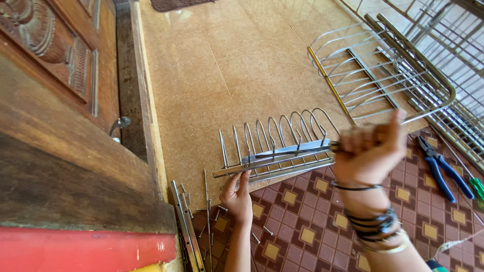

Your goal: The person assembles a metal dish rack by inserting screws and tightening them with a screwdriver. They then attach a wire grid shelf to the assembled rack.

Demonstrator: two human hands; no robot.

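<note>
A steel wire rack section (275,151) with a row of upright loops is held level above the floor. My left hand (238,197) supports its near left end from below, fingers touching the flat bar. My right hand (367,150), blurred and wearing dark bangles on the wrist, is closed around the rack's right end. Several small steel screws and rods (214,209) lie on the patterned mat under my left hand.
A larger steel rack frame (383,75) lies on the tan floor at the upper right. Blue-handled pliers (441,168) rest on the maroon patterned mat (307,221). A carved wooden door (55,65) stands at left, with flat steel strips (186,229) beside it.
</note>
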